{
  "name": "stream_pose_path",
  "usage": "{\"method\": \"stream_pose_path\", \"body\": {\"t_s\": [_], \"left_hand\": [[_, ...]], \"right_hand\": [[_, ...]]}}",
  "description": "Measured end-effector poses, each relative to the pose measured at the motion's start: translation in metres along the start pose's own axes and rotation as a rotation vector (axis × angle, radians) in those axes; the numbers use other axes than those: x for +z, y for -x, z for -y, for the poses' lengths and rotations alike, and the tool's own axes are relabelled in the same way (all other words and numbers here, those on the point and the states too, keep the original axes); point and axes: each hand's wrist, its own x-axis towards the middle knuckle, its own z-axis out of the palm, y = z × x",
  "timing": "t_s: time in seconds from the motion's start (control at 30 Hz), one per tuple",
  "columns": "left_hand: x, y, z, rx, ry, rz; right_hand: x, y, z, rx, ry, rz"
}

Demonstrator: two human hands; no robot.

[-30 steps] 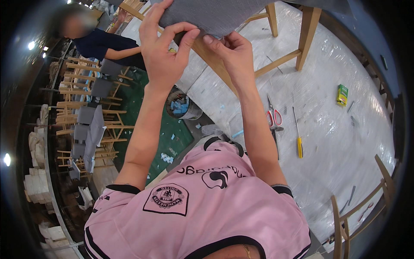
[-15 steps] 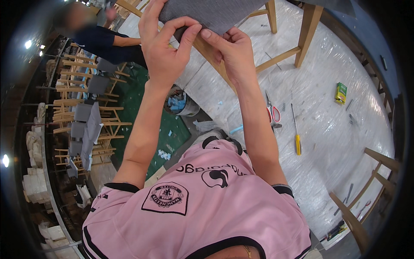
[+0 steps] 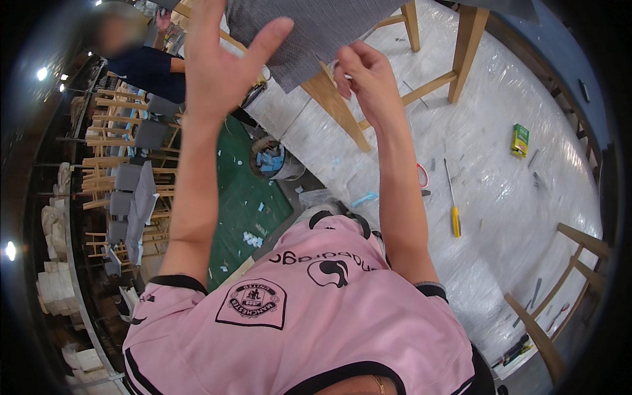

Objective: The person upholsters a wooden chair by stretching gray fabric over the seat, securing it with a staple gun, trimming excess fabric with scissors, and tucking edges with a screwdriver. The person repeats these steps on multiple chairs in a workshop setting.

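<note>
At the top of the view, grey fabric (image 3: 299,39) covers the seat of a chair with light wooden legs (image 3: 339,105). One corner of the fabric hangs loose over a leg. My left hand (image 3: 220,76) is beside the fabric's left edge, its thumb spread wide; the upper fingers run past the picture's top. Just right of the hanging corner, my right hand (image 3: 367,79) has its fingers curled together in a pinch. A small pale bit shows at its fingertips, too small to name.
Red-handled scissors (image 3: 422,175), a yellow-handled screwdriver (image 3: 454,217) and a small green-yellow box (image 3: 520,141) lie on the plastic-wrapped table (image 3: 487,263). A bucket (image 3: 289,168) of blue scraps stands left of it. Another person (image 3: 148,69) works at upper left, near stacked chairs (image 3: 131,174).
My hands have come apart from the fabric corner, the left moving left with its thumb opening, the right slightly right and down. The corner now hangs free.
</note>
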Motion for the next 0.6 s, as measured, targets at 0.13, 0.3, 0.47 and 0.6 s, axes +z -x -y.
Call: {"method": "stream_pose_path", "body": {"t_s": [0.13, 0.3, 0.47, 0.6], "left_hand": [[-0.019, -0.047, 0.012, 0.026, -0.231, 0.377], [-0.015, -0.06, 0.005, 0.075, -0.277, 0.619], [-0.006, -0.063, -0.005, 0.157, -0.381, 0.656], [-0.006, -0.063, -0.026, 0.105, -0.422, 0.684]], "right_hand": [[-0.003, -0.015, -0.003, -0.037, 0.02, 0.118], [0.001, -0.026, -0.019, -0.18, 0.016, 0.074], [-0.006, -0.06, -0.049, -0.32, 0.134, 0.06], [-0.004, -0.054, -0.041, -0.28, 0.101, 0.117]]}}
